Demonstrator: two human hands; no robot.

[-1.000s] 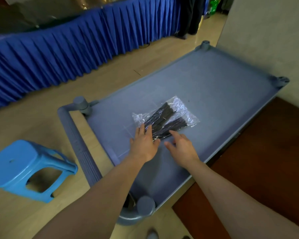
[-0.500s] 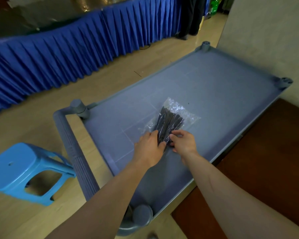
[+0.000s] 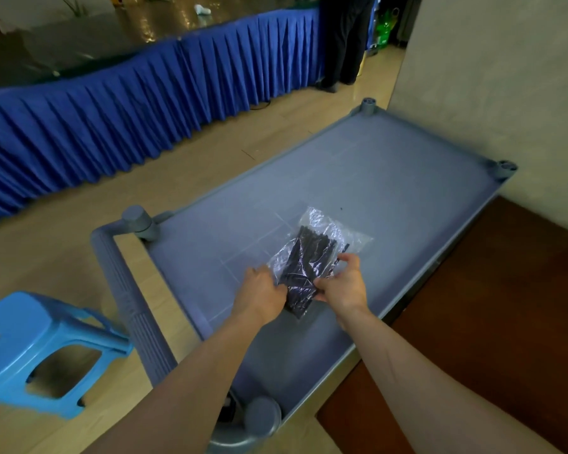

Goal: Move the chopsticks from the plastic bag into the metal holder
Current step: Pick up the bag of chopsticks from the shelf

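A blue pleated skirt [image 3: 145, 103] lines the far side of the tan wood floor [image 3: 63, 224]. My grey plastic cart [image 3: 391, 178] serves as table. On it the crinkly clear bag [image 3: 338, 231] of dark chopsticks [image 3: 309, 257] points away from me, tilted slightly right. My left hand [image 3: 261, 294] and right hand [image 3: 343, 285] each pinch, I think, its near end.

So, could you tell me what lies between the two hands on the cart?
In the head view, the plastic bag of chopsticks lies between the left hand and right hand, both gripping it.
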